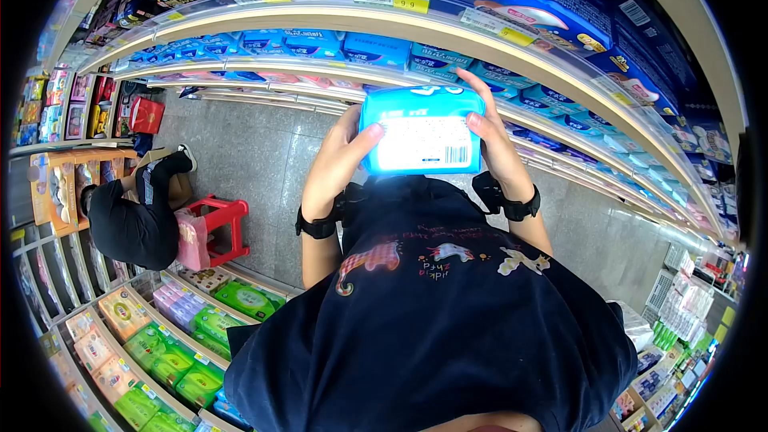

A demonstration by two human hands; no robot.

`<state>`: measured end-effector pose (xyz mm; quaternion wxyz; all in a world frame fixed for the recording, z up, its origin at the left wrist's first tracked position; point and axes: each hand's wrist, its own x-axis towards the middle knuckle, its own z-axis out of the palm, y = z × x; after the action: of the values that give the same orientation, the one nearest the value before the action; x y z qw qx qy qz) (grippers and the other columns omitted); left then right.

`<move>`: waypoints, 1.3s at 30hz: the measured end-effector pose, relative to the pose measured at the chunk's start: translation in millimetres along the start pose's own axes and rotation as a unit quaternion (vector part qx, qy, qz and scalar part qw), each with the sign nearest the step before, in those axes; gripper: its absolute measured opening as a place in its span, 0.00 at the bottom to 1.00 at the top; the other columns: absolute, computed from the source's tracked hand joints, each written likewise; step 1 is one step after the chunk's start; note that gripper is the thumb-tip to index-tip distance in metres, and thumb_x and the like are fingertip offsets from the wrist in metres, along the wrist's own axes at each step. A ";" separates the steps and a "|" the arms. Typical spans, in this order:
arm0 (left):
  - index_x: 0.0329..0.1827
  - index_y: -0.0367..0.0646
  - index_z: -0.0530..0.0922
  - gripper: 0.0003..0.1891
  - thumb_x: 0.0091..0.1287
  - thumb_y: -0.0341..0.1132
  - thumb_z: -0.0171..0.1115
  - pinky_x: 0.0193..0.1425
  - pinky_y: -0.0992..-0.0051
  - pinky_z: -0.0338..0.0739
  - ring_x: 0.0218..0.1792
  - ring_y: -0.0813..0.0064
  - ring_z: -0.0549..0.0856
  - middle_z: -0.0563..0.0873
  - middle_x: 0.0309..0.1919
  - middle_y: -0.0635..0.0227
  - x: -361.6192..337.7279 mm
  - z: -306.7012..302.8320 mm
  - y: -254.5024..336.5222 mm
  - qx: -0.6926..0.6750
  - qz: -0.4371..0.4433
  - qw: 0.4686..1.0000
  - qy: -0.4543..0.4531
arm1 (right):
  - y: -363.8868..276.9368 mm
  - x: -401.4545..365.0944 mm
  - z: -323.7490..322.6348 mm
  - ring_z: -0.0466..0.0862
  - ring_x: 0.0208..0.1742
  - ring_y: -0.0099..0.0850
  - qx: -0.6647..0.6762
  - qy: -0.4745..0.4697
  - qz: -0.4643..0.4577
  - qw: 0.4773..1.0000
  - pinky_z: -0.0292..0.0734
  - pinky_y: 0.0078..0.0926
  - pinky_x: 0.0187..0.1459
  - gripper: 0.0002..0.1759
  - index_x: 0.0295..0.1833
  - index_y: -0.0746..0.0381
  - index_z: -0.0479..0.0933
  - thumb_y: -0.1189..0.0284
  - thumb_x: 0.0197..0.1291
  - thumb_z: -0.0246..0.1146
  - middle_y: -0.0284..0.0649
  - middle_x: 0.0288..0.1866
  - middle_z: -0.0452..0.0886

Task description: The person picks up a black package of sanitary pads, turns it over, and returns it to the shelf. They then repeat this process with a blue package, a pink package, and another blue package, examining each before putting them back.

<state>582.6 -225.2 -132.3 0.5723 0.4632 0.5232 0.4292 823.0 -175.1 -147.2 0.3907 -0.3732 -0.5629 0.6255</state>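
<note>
Between my two hands I hold a blue pack of sanitary pads [420, 132], its white printed panel and barcode facing up toward me. My left hand [332, 152] grips one end, thumb pressed on the panel, the other fingers hidden behind it. At the opposite end my right hand [492, 128] has its thumb on the edge and a finger stretched past the top. Just beyond the pack is a shelf row of blue and teal packs [448, 62]. Both wrists wear black bands.
Dark blue packs [528, 0] fill the upper shelf, whose edge [320, 20] carries price tags. A crouching person [132, 220] is near a red stool [220, 228] at the left. Green and orange tissue packs [168, 356] lie on a lower display. Grey tiled floor [256, 140] runs between shelves.
</note>
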 end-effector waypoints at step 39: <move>0.73 0.36 0.52 0.42 0.61 0.44 0.63 0.69 0.69 0.60 0.68 0.68 0.64 0.66 0.66 0.57 -7.2 0.9 -13.0 -0.117 0.047 0.976 -0.176 | -8.5 -26.7 -8.2 0.68 0.66 0.36 -0.079 0.006 -0.219 0.972 0.59 0.34 0.66 0.50 0.65 0.63 0.65 0.67 0.28 0.76 0.44 0.64 0.69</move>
<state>583.0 -234.9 -143.6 0.6850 0.4852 0.3377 0.4257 842.2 -195.5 -138.8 0.4909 -0.2744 -0.6764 0.4756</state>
